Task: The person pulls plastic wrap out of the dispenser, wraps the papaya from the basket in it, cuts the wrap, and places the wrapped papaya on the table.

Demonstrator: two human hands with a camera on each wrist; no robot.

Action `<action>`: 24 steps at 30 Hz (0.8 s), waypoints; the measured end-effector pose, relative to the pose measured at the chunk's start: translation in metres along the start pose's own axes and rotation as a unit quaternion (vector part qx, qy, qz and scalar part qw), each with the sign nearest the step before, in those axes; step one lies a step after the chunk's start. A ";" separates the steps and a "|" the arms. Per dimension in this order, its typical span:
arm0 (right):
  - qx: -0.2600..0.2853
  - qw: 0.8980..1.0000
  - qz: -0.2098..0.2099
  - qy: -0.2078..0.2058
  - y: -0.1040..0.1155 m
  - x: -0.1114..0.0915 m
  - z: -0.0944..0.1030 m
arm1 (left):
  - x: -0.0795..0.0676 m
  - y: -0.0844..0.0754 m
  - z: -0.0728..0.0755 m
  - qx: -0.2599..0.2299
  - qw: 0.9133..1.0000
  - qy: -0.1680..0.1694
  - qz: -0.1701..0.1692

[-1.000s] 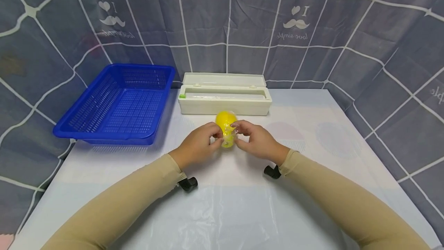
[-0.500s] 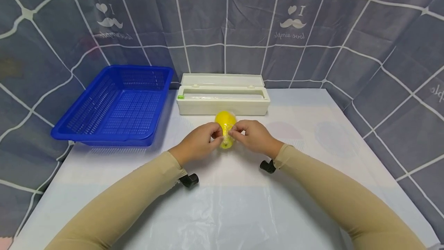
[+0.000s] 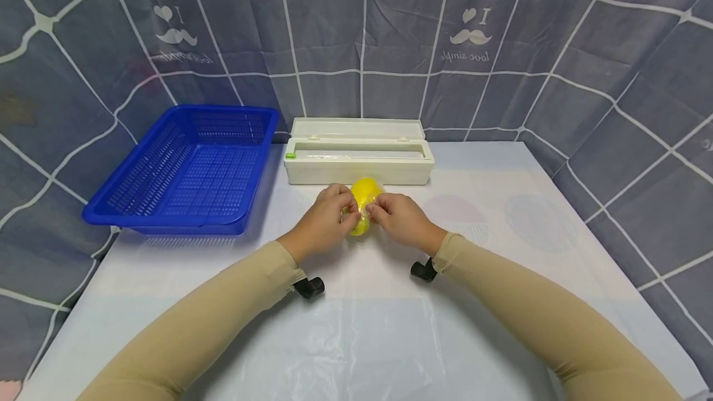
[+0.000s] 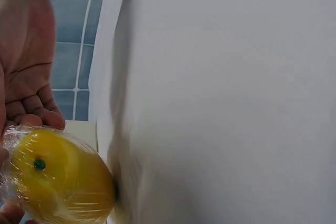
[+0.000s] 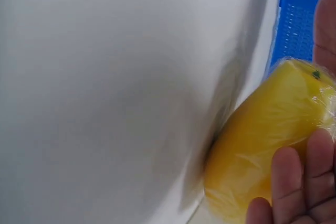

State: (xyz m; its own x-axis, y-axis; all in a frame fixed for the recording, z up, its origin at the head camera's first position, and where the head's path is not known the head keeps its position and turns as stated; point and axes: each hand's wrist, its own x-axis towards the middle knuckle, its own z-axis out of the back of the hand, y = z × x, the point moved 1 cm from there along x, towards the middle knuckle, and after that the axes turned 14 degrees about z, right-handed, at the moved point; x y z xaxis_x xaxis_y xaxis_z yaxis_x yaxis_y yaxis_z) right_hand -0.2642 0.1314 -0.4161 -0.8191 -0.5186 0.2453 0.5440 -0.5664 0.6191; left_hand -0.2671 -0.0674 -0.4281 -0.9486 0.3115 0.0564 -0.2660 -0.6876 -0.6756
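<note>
A yellow fruit (image 3: 366, 189), longish with a small dark green stem end, lies on the table wrapped in clear cling film (image 4: 11, 182). Beside its left flank my left hand (image 3: 323, 218) pinches film between thumb and curled fingers. From the other side, my right hand (image 3: 405, 220) pinches the film over the fruit's top with thumb and forefinger. In the right wrist view the other fingers (image 5: 287, 174) of that hand lie along the fruit. Wrinkled film bunches near the stem end in the left wrist view. The fingertips there are partly cut off.
Right behind the fruit stands a white cling film dispenser box (image 3: 359, 172), its lid raised and a green slider at its left end. A blue plastic basket (image 3: 167, 220) sits at the back left of the white-covered table (image 3: 384, 339). A grey checked curtain (image 3: 328, 30) closes off the back.
My right hand has closed in from the right and now pinches the film. The left hand has shifted slightly right, its fingers lifted a little. The fruit has tilted slightly.
</note>
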 end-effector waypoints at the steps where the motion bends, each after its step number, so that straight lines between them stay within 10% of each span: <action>1: 0.000 1.000 -0.003 0.000 0.000 0.001 0.000 | 0.001 0.000 0.000 0.006 1.000 -0.005 -0.001; 17: 0.002 0.995 -0.094 -0.028 -0.001 0.015 -0.002 | 0.007 0.001 0.010 0.050 0.998 0.020 0.027; 24: 0.029 0.997 -0.063 -0.031 -0.008 0.013 -0.001 | 0.010 0.010 0.017 0.094 0.995 0.038 0.016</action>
State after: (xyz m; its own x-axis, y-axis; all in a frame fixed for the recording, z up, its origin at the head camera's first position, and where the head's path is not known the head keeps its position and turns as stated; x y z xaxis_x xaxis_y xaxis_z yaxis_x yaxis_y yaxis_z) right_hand -0.2792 0.1284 -0.4180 -0.8913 -0.4036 0.2068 0.4255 -0.5866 0.6891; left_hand -0.2819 -0.0824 -0.4216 -0.9433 0.3311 -0.0226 -0.2704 -0.8063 -0.5261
